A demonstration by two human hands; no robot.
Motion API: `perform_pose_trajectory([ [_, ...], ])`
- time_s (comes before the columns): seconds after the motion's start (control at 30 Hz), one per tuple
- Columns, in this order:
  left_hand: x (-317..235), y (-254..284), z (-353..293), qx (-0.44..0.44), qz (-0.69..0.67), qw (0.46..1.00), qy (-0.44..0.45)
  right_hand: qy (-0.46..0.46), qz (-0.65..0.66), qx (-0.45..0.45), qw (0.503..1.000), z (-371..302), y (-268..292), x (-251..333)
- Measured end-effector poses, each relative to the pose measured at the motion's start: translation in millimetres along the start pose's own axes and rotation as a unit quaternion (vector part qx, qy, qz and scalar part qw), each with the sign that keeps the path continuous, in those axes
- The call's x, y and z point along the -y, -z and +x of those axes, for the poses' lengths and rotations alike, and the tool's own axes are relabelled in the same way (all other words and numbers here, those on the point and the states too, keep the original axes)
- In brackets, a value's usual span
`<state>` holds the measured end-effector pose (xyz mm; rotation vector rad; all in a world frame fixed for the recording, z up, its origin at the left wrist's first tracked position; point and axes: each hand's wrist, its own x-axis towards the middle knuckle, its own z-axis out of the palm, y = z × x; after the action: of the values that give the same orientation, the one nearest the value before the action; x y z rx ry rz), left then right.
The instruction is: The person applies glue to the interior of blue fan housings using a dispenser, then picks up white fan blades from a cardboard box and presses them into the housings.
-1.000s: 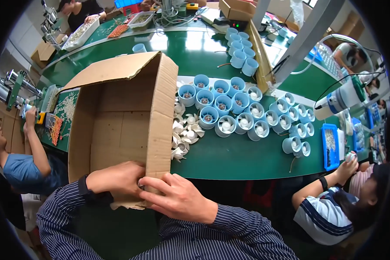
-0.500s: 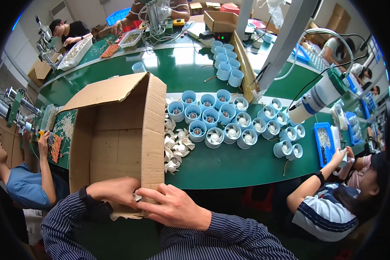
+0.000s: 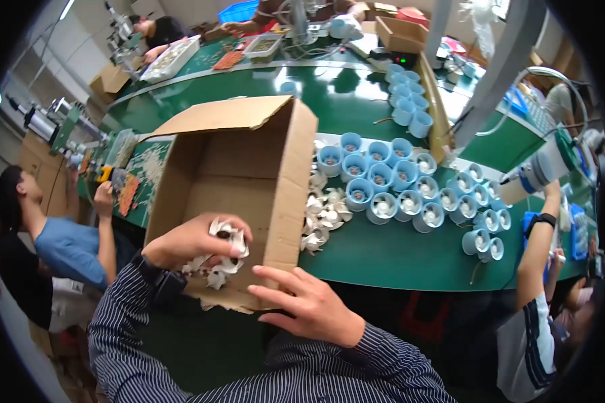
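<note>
An open cardboard box (image 3: pixel 230 178) lies tilted on the table in front of me, its opening toward me. Inside its near end, my left hand (image 3: pixel 185 242) is closed around a white fan impeller (image 3: pixel 234 242) with a dark hub hole. More white impellers (image 3: pixel 212 272) show just beneath those fingers. By the box's near right corner is my right hand (image 3: pixel 312 305), open with fingers apart and nothing in it; whether the fingertips touch the cardboard I cannot tell. Right of the box lies a loose pile of white impellers (image 3: pixel 326 213).
Light-blue cups (image 3: pixel 358 191) with motors or impellers inside stand in rows on the green table (image 3: pixel 376 265). Further blue cups (image 3: pixel 420 121) line a ledge at the back right. A co-worker's arm (image 3: pixel 538 252) reaches in at right; another person (image 3: pixel 74 238) works at left.
My left hand has gone from the box's near edge into the box, and impellers now show in its grip. My right hand has come off the edge and opened. The view has shifted.
</note>
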<state>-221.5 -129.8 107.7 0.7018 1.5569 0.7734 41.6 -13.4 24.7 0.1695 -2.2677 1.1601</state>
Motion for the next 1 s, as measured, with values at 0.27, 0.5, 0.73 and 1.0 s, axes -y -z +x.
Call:
perform_pose_trajectory([
  [0.27, -5, -74, -31, -0.105, -0.335, 0.914, -0.203, -0.083, 0.127, -0.116, 0.982, 6, 20, 8],
  [0.5, 4, -145, -15, -0.093, -0.419, 0.870, -0.243, -0.084, 0.151, -0.178, 0.969, -14, 31, 6],
  [0.73, 30, -209, 46, -0.027, -0.413, 0.867, -0.278, -0.040, -0.140, -0.196, 0.970, -33, 68, 13],
  [1.0, 33, -228, 85, -0.018, -0.372, 0.881, -0.291, -0.071, -0.227, -0.232, 0.943, -54, 99, -12],
])
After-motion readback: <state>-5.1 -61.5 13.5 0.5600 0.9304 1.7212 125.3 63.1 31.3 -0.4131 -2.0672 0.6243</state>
